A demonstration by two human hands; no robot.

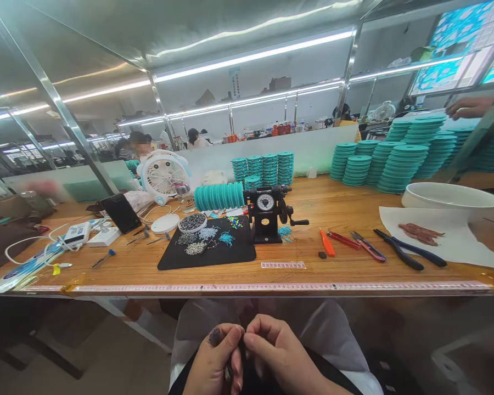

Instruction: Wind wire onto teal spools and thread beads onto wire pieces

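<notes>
Over my lap, below the table's front edge, my left hand (218, 362) and my right hand (282, 354) come together, thumbs and fingertips almost touching. Both are closed in a pinch; whatever lies between the fingertips is too small to make out. A dark grey patch (214, 336) shows on a finger of the left hand, and something dark sits partly hidden under its curled fingers. Nearest on the table is a black mat (214, 260) with small piles of beads and pins. Behind its right edge stands a black hand-crank winder (267, 222) carrying a row of teal spools (219, 196).
Blue-handled pliers (407, 252), tweezers (343, 240), snips (368, 247) and an orange tool (326, 243) lie at right. Stacked teal spools (403, 167) and a white bowl (450, 195) stand behind. A fan (164, 175) and phone (121, 213) are left. Another person's hand (469, 107) reaches in top right.
</notes>
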